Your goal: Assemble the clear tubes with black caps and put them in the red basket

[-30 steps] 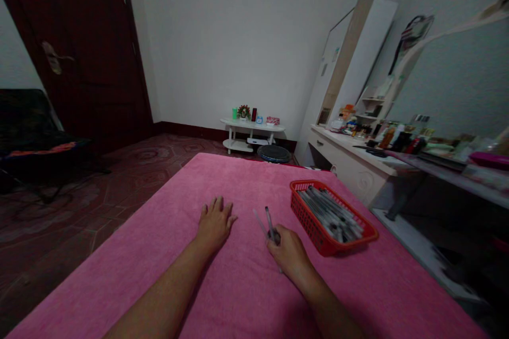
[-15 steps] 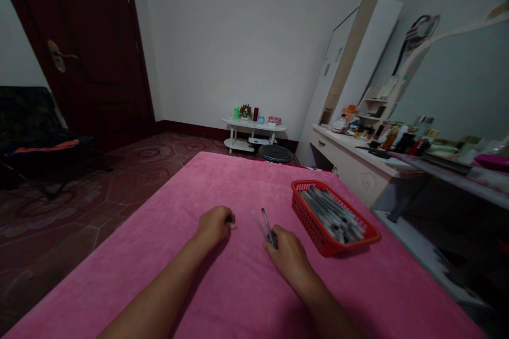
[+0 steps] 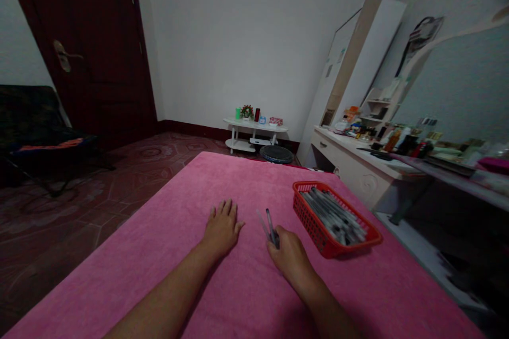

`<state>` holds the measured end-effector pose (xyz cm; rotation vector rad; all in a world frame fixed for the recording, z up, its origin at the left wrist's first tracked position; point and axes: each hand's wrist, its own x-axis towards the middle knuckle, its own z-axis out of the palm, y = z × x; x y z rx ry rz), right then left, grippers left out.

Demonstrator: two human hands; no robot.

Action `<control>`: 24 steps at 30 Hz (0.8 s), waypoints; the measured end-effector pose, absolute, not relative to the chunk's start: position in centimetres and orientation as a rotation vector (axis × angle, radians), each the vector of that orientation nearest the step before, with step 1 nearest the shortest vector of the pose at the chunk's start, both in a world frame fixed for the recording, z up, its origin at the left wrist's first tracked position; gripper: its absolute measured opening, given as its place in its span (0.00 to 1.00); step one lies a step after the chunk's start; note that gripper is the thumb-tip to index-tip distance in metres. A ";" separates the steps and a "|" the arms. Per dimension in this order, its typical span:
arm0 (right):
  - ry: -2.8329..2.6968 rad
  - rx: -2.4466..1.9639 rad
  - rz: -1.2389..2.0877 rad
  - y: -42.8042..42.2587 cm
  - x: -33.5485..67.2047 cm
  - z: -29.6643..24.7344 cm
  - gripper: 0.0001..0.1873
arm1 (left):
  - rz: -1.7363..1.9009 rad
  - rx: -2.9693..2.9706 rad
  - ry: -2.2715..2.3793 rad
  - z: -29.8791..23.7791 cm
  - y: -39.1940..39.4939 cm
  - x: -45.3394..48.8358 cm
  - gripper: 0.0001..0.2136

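Note:
My left hand [image 3: 221, 228] lies palm down on the pink cloth [image 3: 159, 254], its fingers spread and nothing in it. To its right, my right hand [image 3: 289, 250] is closed around pens [image 3: 270, 222]; a dark-capped end and a paler, see-through end stick out forward from the fingers. How many it holds in all I cannot tell. Right of that hand stands a red plastic basket [image 3: 318, 228] with slotted sides. Many clear pens with dark tips [image 3: 334, 214] lie lengthwise in it, piled close together.
A white dressing table [image 3: 353, 153] with bottles and a mirror runs along the right. Beyond the cloth's far edge are a low white stand [image 3: 254, 126] and a round dark lid or stool [image 3: 276, 154]. A folding chair [image 3: 40, 132] is at the left by the door.
My left hand has opened from a curled shape and now lies flat with fingers spread. My right hand keeps its hold on the pens, almost in the same place.

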<state>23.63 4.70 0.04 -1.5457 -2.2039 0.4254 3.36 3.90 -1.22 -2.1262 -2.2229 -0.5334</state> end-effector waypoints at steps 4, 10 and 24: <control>-2.189 -1.531 0.416 4.7 23.6 0.0 0.03 | -0.677 -2.216 -2.084 -1.5 4.0 3.8 0.26; -2.184 -1.532 0.404 4.9 23.6 -0.1 0.03 | -0.727 -2.241 -2.104 -1.5 3.8 4.0 0.27; -2.081 -1.371 0.378 4.3 24.6 5.8 0.04 | -0.458 -2.383 -2.095 -2.0 4.0 3.6 0.28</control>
